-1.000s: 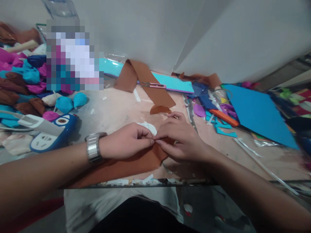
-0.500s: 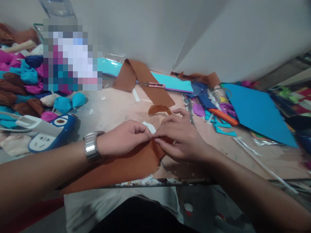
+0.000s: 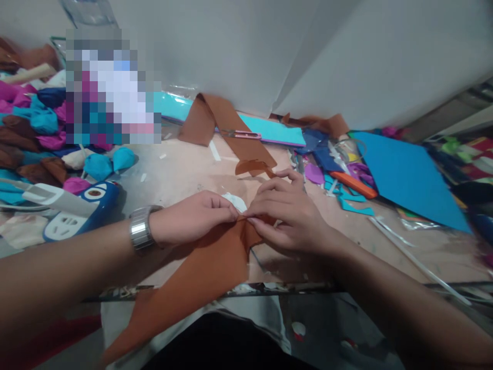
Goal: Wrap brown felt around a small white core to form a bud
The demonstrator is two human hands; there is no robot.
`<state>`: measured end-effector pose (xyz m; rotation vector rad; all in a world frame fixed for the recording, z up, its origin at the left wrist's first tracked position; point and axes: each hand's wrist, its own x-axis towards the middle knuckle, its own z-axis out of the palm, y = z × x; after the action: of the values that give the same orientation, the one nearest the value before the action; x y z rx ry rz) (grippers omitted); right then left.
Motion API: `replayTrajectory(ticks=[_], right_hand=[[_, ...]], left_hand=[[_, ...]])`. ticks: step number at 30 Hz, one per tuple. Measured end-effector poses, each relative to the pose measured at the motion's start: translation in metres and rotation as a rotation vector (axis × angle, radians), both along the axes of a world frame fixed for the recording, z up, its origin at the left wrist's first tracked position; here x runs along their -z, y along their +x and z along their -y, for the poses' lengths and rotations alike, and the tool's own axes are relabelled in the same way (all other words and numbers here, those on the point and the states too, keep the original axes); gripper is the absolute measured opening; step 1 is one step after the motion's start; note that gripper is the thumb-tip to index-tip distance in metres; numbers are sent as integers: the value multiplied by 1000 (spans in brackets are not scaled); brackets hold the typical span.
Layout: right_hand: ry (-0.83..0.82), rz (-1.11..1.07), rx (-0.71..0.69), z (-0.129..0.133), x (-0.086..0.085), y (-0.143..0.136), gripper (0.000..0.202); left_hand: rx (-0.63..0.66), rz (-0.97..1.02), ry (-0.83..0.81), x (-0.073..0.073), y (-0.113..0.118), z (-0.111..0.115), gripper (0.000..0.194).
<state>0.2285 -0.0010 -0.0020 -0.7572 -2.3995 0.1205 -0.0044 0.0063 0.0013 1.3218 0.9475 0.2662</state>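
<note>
A long strip of brown crepe paper [image 3: 208, 267] hangs from my fingers, its lower end trailing over the table's front edge. My left hand [image 3: 196, 218], with a metal-banded watch at the wrist, pinches the strip's upper edge. Close beside it, my right hand [image 3: 290, 213] pinches the same edge between thumb and forefinger, its other fingers loosely bent. The paper puckers just below the two pinches. Behind the fingertips a small white piece [image 3: 234, 202] shows, partly hidden. A brown scrap [image 3: 254, 167] lies on the table just beyond my right hand.
Pink-handled thread snips [image 3: 242, 134] rest on a folded brown strip [image 3: 231, 123] at the back. Rightward lie an orange cutter [image 3: 354, 185], a blue sheet [image 3: 412, 180] and a white stick [image 3: 419, 262]. A blue-and-white power socket [image 3: 80, 213] and bundled coloured paper [image 3: 42, 118] are left.
The brown strip has swung down and narrowed, its free end now falling over the table edge toward my lap. Both hands keep their pinch in nearly the same place.
</note>
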Motion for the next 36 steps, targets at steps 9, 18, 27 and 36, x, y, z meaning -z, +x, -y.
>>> replayTrajectory(ticks=[9, 18, 27, 36], right_hand=[[-25, 7, 7, 1, -2, -2, 9], [-21, 0, 7, 2, -1, -2, 9], [-86, 20, 20, 2, -1, -2, 7], [-171, 35, 38, 3, 0, -2, 6]], left_hand=[[48, 0, 286, 1, 0, 2, 33], [60, -27, 334, 3, 0, 4, 35], [75, -136, 598, -4, 1, 8, 30], [127, -352, 936, -7, 2, 14, 30]])
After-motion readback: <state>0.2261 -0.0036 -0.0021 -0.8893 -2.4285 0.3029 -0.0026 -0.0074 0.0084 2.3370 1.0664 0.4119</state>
